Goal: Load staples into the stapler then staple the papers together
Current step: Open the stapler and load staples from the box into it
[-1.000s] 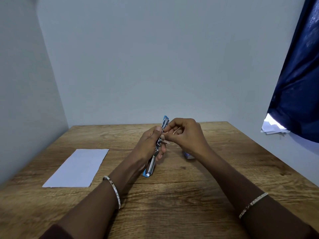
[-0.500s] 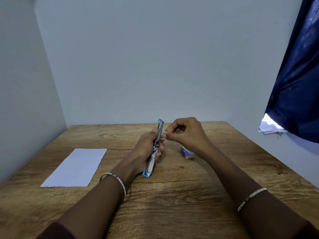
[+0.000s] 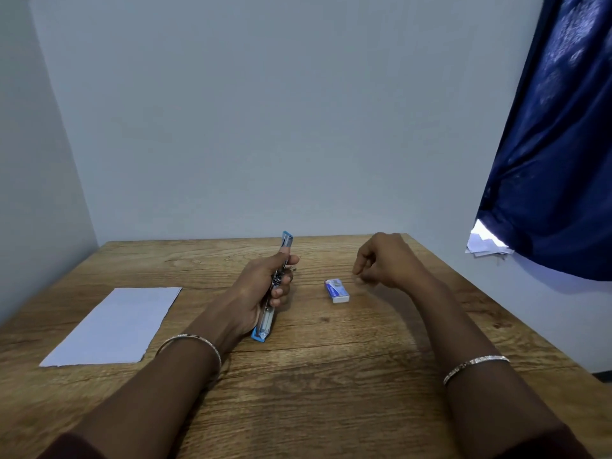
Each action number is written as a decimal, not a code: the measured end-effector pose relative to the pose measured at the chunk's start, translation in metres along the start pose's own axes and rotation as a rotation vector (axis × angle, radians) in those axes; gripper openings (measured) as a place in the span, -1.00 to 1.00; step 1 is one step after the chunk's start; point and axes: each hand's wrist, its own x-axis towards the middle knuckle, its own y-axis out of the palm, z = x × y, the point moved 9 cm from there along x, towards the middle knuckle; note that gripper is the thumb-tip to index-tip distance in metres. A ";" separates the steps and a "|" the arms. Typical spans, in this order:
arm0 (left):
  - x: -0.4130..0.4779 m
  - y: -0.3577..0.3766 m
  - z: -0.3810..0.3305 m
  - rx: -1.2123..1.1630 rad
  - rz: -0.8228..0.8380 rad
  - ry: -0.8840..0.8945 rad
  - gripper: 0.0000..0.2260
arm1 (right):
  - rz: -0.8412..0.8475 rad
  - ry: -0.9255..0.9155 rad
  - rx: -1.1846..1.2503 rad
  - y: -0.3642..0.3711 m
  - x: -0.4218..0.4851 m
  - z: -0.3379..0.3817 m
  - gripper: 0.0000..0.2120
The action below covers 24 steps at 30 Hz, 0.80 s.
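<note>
Left hand (image 3: pixel 261 286) gripped stapler (image 3: pixel 275 286) near surface (image 3: pixel 331 376) centre, opened out lengthwise, probably exposing its channel. Right hand (image 3: pixel 387 260), loosely curled, empty, hovered by staple box (image 3: pixel 336 290). Papers (image 3: pixel 112 326) lay toward left edge.

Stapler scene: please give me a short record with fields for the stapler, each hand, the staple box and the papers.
stapler: opened out, lower end on table
left hand: gripping the stapler
right hand: loosely curled above the table, beside the staple box; contents not visible
staple box: lying between the hands
papers: flat, left of the left hand
</note>
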 end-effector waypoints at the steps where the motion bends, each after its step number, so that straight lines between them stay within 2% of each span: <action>1: -0.001 0.001 0.000 0.006 0.005 0.001 -0.81 | 0.026 0.008 -0.024 0.004 -0.001 0.000 -0.80; 4: -0.002 0.002 0.000 0.003 0.003 0.002 -0.93 | 0.053 0.028 -0.057 0.008 -0.003 -0.001 -0.85; 7: -0.001 0.000 0.001 -0.024 -0.008 -0.010 -0.90 | 0.080 0.022 -0.064 0.009 -0.003 -0.001 -0.88; 10: 0.000 -0.001 0.002 -0.065 -0.016 -0.015 -0.94 | 0.109 0.026 -0.091 0.010 -0.005 -0.001 -0.85; 15: 0.001 -0.002 0.003 -0.096 -0.028 -0.028 -0.88 | 0.156 0.047 -0.080 0.007 -0.005 -0.007 -0.81; 20: -0.001 0.000 0.004 -0.093 -0.026 -0.035 -0.89 | -0.060 -0.016 0.054 -0.013 0.000 -0.006 -0.81; 21: -0.001 0.000 0.004 -0.085 -0.029 -0.036 -0.89 | -0.057 -0.049 0.088 -0.012 0.000 -0.002 -0.80; 24: -0.001 -0.001 0.005 -0.056 -0.040 -0.038 -0.90 | 0.166 -0.133 0.116 0.014 -0.004 0.013 -0.57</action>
